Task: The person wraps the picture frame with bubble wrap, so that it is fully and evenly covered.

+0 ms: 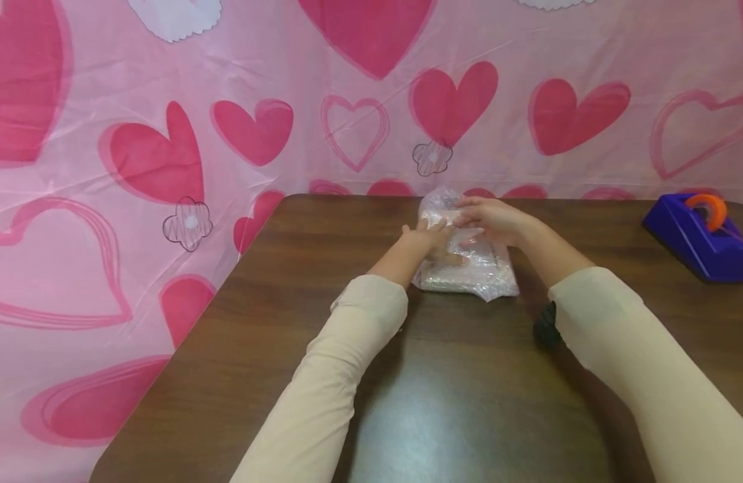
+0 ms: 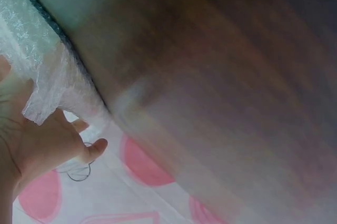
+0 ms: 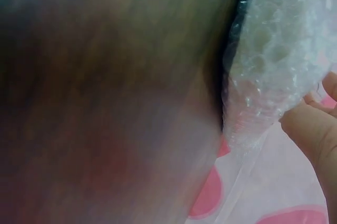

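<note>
A flat package wrapped in clear bubble wrap (image 1: 489, 272) lies near the far edge of the brown table; what is inside cannot be made out. On its left side rests my left hand (image 1: 428, 243), fingers spread, part of it behind a loose flap of the wrap. The left wrist view shows the bubble wrap flap (image 2: 45, 95) hanging across that hand, with the thumb sticking out. My right hand (image 1: 492, 220) reaches over the package's upper right, its fingers fairly straight. In the right wrist view the thumb (image 3: 310, 129) is at the bubble wrap (image 3: 274, 50); the other fingers are mostly out of frame.
A blue tape dispenser (image 1: 700, 235) with an orange tape roll core (image 1: 712, 209) stands at the right of the table (image 1: 456, 402). Behind and to the left hangs a pink cloth (image 1: 359, 80) with hearts. A dark band (image 1: 546, 325) shows under the right sleeve.
</note>
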`<action>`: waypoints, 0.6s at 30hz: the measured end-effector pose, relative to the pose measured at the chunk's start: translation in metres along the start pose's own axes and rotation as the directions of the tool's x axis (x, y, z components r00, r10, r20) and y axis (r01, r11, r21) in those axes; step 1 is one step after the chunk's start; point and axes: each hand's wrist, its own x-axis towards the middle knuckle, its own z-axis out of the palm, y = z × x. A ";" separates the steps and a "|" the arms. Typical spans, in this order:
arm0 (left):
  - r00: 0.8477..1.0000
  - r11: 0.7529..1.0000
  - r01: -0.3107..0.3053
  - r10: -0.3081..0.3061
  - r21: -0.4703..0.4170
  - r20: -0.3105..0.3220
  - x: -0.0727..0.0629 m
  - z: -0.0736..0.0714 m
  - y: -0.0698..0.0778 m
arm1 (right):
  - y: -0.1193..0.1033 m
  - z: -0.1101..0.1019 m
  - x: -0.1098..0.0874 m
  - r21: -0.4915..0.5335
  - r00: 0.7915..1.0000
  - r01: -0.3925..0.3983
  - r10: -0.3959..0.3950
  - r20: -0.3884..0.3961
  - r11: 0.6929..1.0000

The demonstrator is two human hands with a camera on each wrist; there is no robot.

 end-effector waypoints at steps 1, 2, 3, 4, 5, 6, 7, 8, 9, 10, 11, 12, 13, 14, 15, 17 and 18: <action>1.000 1.000 0.009 -0.009 -0.008 -0.004 0.000 0.000 0.000 | 0.000 0.001 0.001 -0.008 1.000 -0.009 0.009 -0.008 1.000; 1.000 1.000 0.019 -0.020 -0.014 -0.012 0.000 0.000 0.000 | -0.001 0.002 0.002 -0.015 1.000 -0.014 0.014 -0.009 1.000; 0.999 0.999 0.027 -0.027 -0.017 -0.018 0.000 0.000 0.000 | -0.001 0.003 0.002 -0.022 1.000 -0.015 0.015 -0.015 1.000; 0.999 0.999 0.036 -0.037 -0.023 -0.024 0.001 0.001 0.001 | -0.001 0.003 0.003 -0.028 1.000 -0.016 0.016 -0.019 0.999; 0.999 0.999 0.044 -0.045 -0.029 -0.030 0.001 0.001 0.001 | -0.001 0.003 0.003 -0.032 0.999 -0.019 0.018 -0.026 0.999; 0.998 0.998 0.049 -0.050 -0.033 -0.036 0.001 0.001 0.002 | -0.001 0.003 0.003 -0.036 0.999 -0.021 0.020 -0.031 0.999; 0.998 0.998 0.052 -0.053 -0.034 -0.045 0.002 0.002 0.002 | -0.001 0.003 0.003 -0.039 0.999 -0.022 0.021 -0.033 0.999; 0.997 0.998 0.052 -0.054 -0.035 -0.055 0.002 0.002 0.003 | -0.001 0.003 0.002 -0.039 0.999 -0.022 0.021 -0.033 0.999; 0.997 0.998 0.051 -0.053 -0.038 -0.064 0.002 0.002 0.003 | -0.001 0.003 0.002 -0.036 0.999 -0.024 0.023 -0.035 0.999; 0.996 0.998 0.049 -0.052 -0.041 -0.072 0.002 0.002 0.004 | -0.001 0.003 0.002 -0.033 0.999 -0.025 0.024 -0.038 0.999; 0.996 0.998 0.047 -0.050 -0.041 -0.079 0.002 0.003 0.004 | -0.001 0.003 0.002 -0.032 0.999 -0.026 0.024 -0.037 0.999; 0.996 0.998 0.043 -0.045 -0.035 -0.082 0.002 0.003 0.004 | -0.001 0.003 0.002 -0.030 0.999 -0.025 0.024 -0.033 0.999; 0.996 0.999 0.039 -0.041 -0.029 -0.079 0.002 0.003 0.004 | -0.001 0.003 0.001 -0.032 0.999 -0.024 0.023 -0.025 0.999; 0.997 0.999 0.034 -0.035 -0.019 -0.072 0.002 0.003 0.004 | -0.001 0.004 0.002 -0.034 0.999 -0.026 0.025 -0.023 0.999; 0.997 1.000 0.030 -0.030 -0.006 -0.064 0.002 0.003 0.004 | -0.001 0.004 0.002 -0.039 1.000 -0.026 0.025 -0.018 0.999; 0.999 0.999 0.023 -0.022 0.024 -0.037 0.002 0.003 0.003 | -0.001 0.006 0.003 -0.043 1.000 -0.025 0.024 -0.012 0.999; 0.999 0.999 0.021 -0.020 0.036 -0.025 0.001 0.002 0.002 | -0.001 0.007 0.004 -0.046 1.000 -0.024 0.024 -0.011 0.999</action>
